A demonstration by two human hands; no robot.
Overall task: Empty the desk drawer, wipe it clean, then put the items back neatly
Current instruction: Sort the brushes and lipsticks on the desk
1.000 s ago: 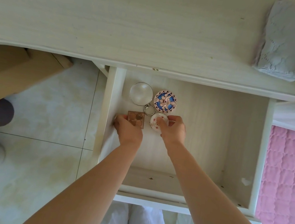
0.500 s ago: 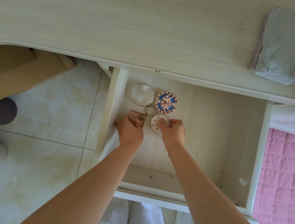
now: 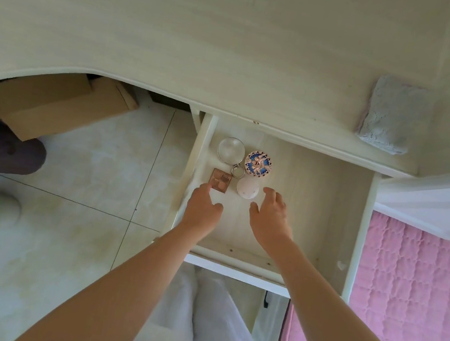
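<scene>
From my remote seat I read this as the tail of the putting-back step: the drawer (image 3: 331, 206) stands pulled out under the bench (image 3: 182, 29), and four small things sit grouped in its back left corner. Starting at the left, my left hand (image 3: 203, 208) reaches toward the small brown square card (image 3: 219, 180), one fingertip at or just over its near edge, though I cannot tell whether it actually touches; that grip has loose, mostly straight fingers with nothing held. I would use that fingertip only to nudge the card square to the drawer's left wall, with no downward press that might skid it into the ring. Behind it lies the round clear lens (image 3: 231, 150) with its key ring (image 3: 237, 171) trailing toward the middle of the group, so any push should stay clear of that ring. Next comes the blue patterned disc (image 3: 258, 164), and in front of it the pale round case (image 3: 247, 188). My right hand (image 3: 271, 215) hovers just beside that case, fingers spread and relaxed, gripping nothing. If the case needs aligning with the card, I would tap its right side lightly. Far right on the bench, the grey cloth (image 3: 393, 115) lies folded, apart from it all.
</scene>
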